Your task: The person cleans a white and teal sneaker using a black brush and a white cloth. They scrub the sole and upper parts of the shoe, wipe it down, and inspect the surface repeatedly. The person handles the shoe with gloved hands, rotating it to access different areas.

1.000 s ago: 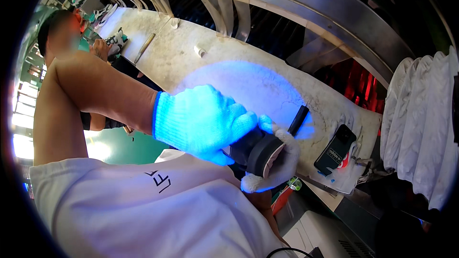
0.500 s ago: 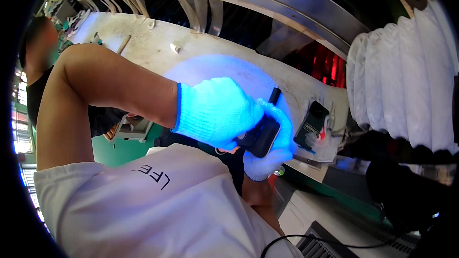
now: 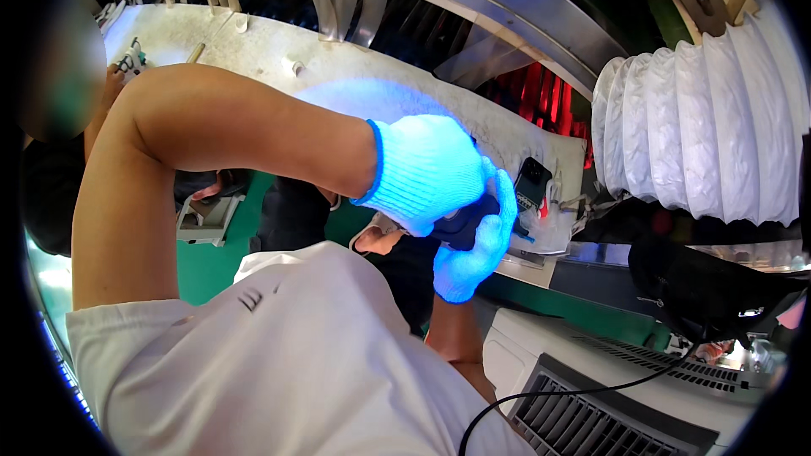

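My left hand (image 3: 435, 167), in a white knit glove with a blue cuff, reaches in from the left and closes over a dark, smooth object with rounded edges (image 3: 463, 226). From below, my right hand (image 3: 475, 255), gloved the same way, curls its fingers around the object's other side. Both gloves glow bright blue under a light. Much of the object is covered by the hands, so its kind cannot be made out. The hands are at the near edge of a pale worktable (image 3: 355, 67), where a round blue patch of light falls.
A dark phone (image 3: 532, 186) lies beside clear plastic on the table's right end. A ribbed white duct (image 3: 693, 127) hangs at the right. Beyond the table runs a metal-framed machine with clear strips (image 3: 329, 4) and a red glow. A co-worker's hand (image 3: 114, 84) shows at far left.
My view has shifted, so the table and phone appear higher. Both hands still hold the dark object, which has tilted and is more hidden; its protruding black end no longer shows.
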`<state>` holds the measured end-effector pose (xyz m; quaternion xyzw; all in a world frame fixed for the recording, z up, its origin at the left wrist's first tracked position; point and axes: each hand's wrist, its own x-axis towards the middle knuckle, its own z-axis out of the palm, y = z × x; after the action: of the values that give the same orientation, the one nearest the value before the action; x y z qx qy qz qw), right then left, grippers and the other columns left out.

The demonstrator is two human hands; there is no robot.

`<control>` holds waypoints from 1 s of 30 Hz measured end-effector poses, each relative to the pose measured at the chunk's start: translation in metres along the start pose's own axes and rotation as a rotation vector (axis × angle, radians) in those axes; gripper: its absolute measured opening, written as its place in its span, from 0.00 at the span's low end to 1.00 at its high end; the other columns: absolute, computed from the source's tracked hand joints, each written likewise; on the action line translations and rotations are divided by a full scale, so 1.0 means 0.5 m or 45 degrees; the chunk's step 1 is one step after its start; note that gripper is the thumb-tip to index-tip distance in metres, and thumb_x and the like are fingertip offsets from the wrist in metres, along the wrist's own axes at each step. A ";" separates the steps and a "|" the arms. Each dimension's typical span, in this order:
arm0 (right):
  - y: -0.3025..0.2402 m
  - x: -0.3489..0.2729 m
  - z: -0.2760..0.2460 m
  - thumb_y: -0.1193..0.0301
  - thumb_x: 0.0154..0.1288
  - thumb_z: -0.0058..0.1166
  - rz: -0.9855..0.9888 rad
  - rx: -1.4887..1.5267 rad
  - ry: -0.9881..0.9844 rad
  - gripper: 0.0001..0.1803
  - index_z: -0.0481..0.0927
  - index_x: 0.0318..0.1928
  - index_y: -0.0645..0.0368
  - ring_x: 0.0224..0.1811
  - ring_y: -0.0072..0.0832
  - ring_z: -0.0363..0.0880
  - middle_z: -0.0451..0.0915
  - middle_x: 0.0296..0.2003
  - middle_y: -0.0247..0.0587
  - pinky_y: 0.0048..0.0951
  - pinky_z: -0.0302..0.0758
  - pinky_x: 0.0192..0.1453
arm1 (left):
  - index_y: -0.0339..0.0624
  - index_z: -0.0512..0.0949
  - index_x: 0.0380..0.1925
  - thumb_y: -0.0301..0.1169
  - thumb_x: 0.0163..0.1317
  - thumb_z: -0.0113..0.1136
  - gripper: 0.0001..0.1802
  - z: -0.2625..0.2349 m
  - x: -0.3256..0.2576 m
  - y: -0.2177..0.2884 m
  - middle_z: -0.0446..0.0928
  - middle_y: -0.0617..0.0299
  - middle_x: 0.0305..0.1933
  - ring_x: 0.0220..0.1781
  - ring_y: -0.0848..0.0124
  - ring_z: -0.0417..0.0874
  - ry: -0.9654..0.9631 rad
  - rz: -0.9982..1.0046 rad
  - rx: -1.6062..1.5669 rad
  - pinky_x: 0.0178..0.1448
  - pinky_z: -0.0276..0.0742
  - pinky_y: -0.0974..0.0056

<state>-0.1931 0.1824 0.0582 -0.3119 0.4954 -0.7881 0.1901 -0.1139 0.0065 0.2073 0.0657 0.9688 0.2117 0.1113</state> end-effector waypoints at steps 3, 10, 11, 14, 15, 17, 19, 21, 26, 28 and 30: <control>-0.017 -0.006 -0.013 0.52 0.86 0.51 -0.003 -0.320 0.019 0.36 0.74 0.78 0.69 0.74 0.43 0.79 0.80 0.72 0.52 0.47 0.71 0.82 | 0.39 0.93 0.35 0.33 0.50 0.80 0.13 -0.004 0.006 -0.003 0.91 0.50 0.33 0.35 0.50 0.93 -0.056 -0.007 0.014 0.41 0.90 0.49; -0.031 -0.002 -0.089 0.53 0.88 0.52 0.015 -0.564 -0.192 0.36 0.71 0.82 0.67 0.73 0.41 0.81 0.79 0.73 0.50 0.45 0.75 0.79 | 0.39 0.85 0.51 0.41 0.56 0.83 0.27 0.058 -0.028 -0.035 0.89 0.51 0.41 0.41 0.49 0.93 0.410 0.252 -0.032 0.41 0.89 0.47; -0.034 -0.010 -0.096 0.53 0.87 0.53 0.084 -0.451 -0.183 0.38 0.68 0.84 0.66 0.73 0.43 0.81 0.77 0.75 0.51 0.47 0.75 0.80 | 0.41 0.84 0.55 0.44 0.54 0.85 0.32 0.072 -0.048 -0.027 0.87 0.51 0.44 0.45 0.49 0.92 0.415 0.092 -0.278 0.45 0.89 0.47; -0.057 -0.042 -0.033 0.49 0.78 0.65 0.205 0.031 -0.197 0.59 0.46 0.92 0.63 0.91 0.55 0.57 0.55 0.89 0.60 0.58 0.58 0.92 | 0.44 0.85 0.59 0.49 0.49 0.89 0.39 0.212 -0.095 -0.042 0.88 0.53 0.50 0.46 0.50 0.92 0.936 0.134 -0.359 0.48 0.90 0.49; -0.054 -0.066 -0.023 0.50 0.77 0.66 0.219 0.081 -0.152 0.59 0.46 0.92 0.63 0.92 0.57 0.55 0.54 0.90 0.60 0.59 0.57 0.93 | 0.45 0.86 0.55 0.47 0.47 0.90 0.37 0.244 -0.102 -0.027 0.89 0.53 0.54 0.49 0.50 0.94 1.150 0.216 -0.338 0.50 0.91 0.51; -0.058 -0.081 -0.003 0.52 0.77 0.64 0.185 0.036 -0.137 0.56 0.50 0.91 0.65 0.92 0.56 0.55 0.56 0.89 0.61 0.56 0.56 0.93 | 0.46 0.85 0.54 0.46 0.45 0.91 0.37 0.275 -0.107 -0.026 0.90 0.52 0.56 0.51 0.50 0.95 1.327 0.250 -0.219 0.51 0.93 0.51; -0.075 -0.091 -0.015 0.52 0.79 0.61 0.191 -0.204 -0.250 0.53 0.54 0.89 0.70 0.90 0.52 0.60 0.60 0.88 0.61 0.53 0.57 0.92 | 0.45 0.86 0.53 0.44 0.44 0.91 0.36 0.288 -0.121 -0.027 0.90 0.52 0.56 0.52 0.52 0.95 1.293 0.256 -0.223 0.51 0.94 0.52; -0.098 -0.085 -0.035 0.49 0.77 0.60 0.295 -0.420 -0.329 0.54 0.56 0.88 0.72 0.87 0.52 0.65 0.62 0.86 0.63 0.54 0.62 0.90 | 0.45 0.86 0.51 0.43 0.44 0.90 0.34 0.292 -0.120 -0.029 0.91 0.52 0.56 0.51 0.53 0.95 1.341 0.342 -0.197 0.49 0.94 0.52; -0.126 -0.111 0.013 0.51 0.77 0.60 0.530 -0.085 0.032 0.52 0.59 0.86 0.76 0.82 0.49 0.74 0.67 0.84 0.63 0.47 0.69 0.87 | 0.39 0.88 0.46 0.38 0.55 0.84 0.22 0.312 -0.117 -0.018 0.91 0.46 0.53 0.49 0.53 0.95 1.279 0.494 -0.147 0.44 0.93 0.54; -0.136 -0.110 0.019 0.52 0.78 0.59 0.596 -0.236 -0.016 0.50 0.59 0.86 0.75 0.82 0.50 0.74 0.66 0.84 0.63 0.49 0.68 0.87 | 0.38 0.87 0.45 0.37 0.55 0.84 0.22 0.329 -0.115 -0.029 0.91 0.46 0.53 0.49 0.54 0.95 1.308 0.555 -0.125 0.45 0.92 0.56; -0.134 -0.115 -0.005 0.55 0.80 0.57 0.596 -0.433 -0.141 0.46 0.62 0.86 0.74 0.83 0.51 0.72 0.67 0.84 0.64 0.51 0.68 0.87 | 0.42 0.88 0.44 0.36 0.54 0.81 0.19 0.352 -0.113 -0.036 0.91 0.49 0.51 0.50 0.55 0.95 1.401 0.574 -0.117 0.44 0.91 0.56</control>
<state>-0.1520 0.2484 0.1003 -0.2591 0.6678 -0.6101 0.3386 -0.0179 0.0500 0.0542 0.1457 0.8361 0.2747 -0.4519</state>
